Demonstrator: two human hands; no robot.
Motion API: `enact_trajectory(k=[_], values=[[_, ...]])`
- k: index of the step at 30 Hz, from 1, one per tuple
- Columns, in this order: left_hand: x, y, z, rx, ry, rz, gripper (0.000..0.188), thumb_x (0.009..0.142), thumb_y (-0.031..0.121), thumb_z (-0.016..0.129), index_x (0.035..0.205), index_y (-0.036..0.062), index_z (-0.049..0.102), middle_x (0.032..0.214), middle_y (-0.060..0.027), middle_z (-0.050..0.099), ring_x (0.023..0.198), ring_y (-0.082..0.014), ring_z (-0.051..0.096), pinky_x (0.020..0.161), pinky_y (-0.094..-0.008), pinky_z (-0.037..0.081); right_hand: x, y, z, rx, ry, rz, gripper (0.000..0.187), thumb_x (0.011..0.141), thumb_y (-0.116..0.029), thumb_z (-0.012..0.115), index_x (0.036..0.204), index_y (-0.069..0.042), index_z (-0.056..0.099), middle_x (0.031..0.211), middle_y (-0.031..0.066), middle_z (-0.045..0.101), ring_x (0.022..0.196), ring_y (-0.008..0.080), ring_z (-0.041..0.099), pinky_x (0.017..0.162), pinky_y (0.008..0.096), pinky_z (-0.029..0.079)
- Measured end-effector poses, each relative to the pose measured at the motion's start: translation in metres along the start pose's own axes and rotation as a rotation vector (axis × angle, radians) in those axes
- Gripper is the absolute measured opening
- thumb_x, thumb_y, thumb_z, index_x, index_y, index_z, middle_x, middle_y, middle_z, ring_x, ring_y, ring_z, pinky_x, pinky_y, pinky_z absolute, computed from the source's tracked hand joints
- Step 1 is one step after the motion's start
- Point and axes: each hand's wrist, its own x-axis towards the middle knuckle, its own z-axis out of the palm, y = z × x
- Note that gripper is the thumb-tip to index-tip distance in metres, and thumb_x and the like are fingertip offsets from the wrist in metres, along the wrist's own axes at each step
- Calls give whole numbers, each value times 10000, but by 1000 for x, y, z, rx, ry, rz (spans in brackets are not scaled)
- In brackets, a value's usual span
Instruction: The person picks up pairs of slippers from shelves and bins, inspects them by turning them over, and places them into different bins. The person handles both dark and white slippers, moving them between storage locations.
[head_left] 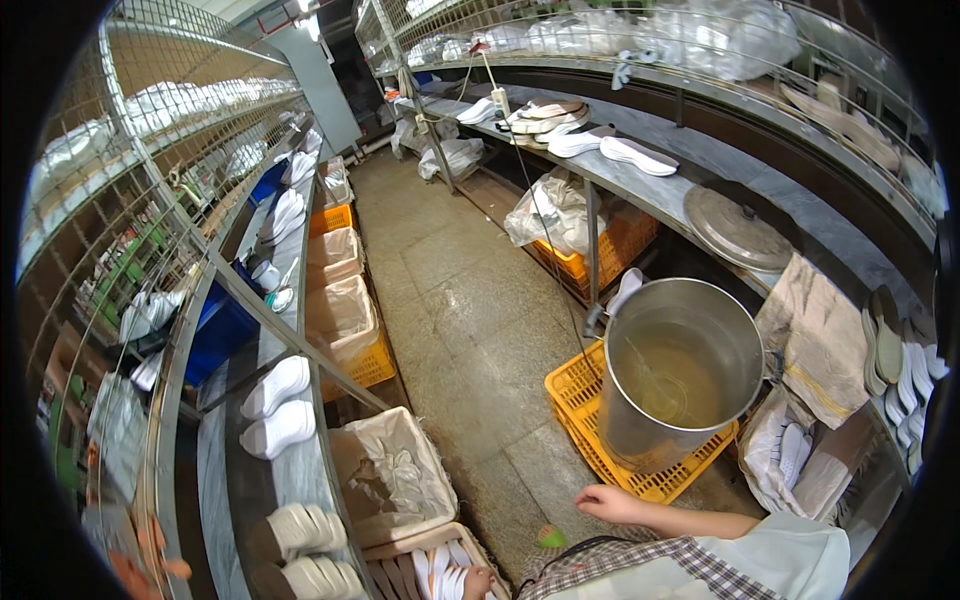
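Observation:
At the bottom edge, my left hand reaches into a lined bin of white and brown shoe soles. Its fingers are curled on a sole there; the hand is cut off by the picture edge. My right hand hangs over the floor with loosely bent fingers and nothing in it. Just beyond it is a yellow plastic crate, with a tall metal pot standing on it. The pot holds cloudy yellowish liquid, with a ring shape visible in it.
Left, a metal bench carries white soles; lined bins stand below. Along the right bench lie more soles, a round metal lid and a beige cloth. A dark cord hangs beside the aisle.

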Motion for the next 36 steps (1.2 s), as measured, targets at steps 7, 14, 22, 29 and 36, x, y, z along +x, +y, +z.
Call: enact_trajectory(k=[7, 14, 22, 29, 36], values=[[85, 208, -3, 48, -347, 376, 312, 854, 179, 587, 1065, -52, 583, 854, -87, 640, 750, -166, 602, 659, -291, 478, 159, -100, -10, 27, -49, -158, 246, 893, -202, 585, 1072, -36, 603, 994, 82, 643, 899, 163, 595, 810, 291, 471], [157, 429, 7, 17, -419, 485, 366, 870, 229, 608, 1126, -26, 552, 878, -80, 644, 762, -145, 609, 655, -280, 479, 319, -117, -82, 624, -14, 68, 210, 901, -179, 570, 1041, -26, 604, 988, 33, 641, 896, 98, 590, 745, 235, 460], [251, 714, 11, 461, -397, 671, 325, 860, 238, 595, 1042, -31, 598, 788, -60, 629, 726, -153, 592, 672, -299, 483, 481, -177, -225, 774, 235, 105, 126, 921, -119, 536, 993, -35, 596, 989, 44, 650, 840, 91, 601, 705, 213, 457], [347, 1023, 111, 423, -317, 1025, 312, 822, 217, 609, 1051, 10, 564, 917, -154, 653, 825, -269, 630, 757, -367, 497, 529, -148, -309, 837, 705, 211, 128, 911, -114, 544, 987, -28, 601, 945, 60, 648, 845, 113, 605, 714, 229, 468], [374, 1400, 299, 64, -390, 1598, 370, 857, 178, 612, 1155, 5, 477, 937, -132, 619, 841, -223, 602, 768, -327, 485, 575, -135, -301, 1001, 1422, 659, 85, 846, -77, 589, 866, -2, 623, 768, 74, 616, 693, 115, 587, 574, 248, 433]])
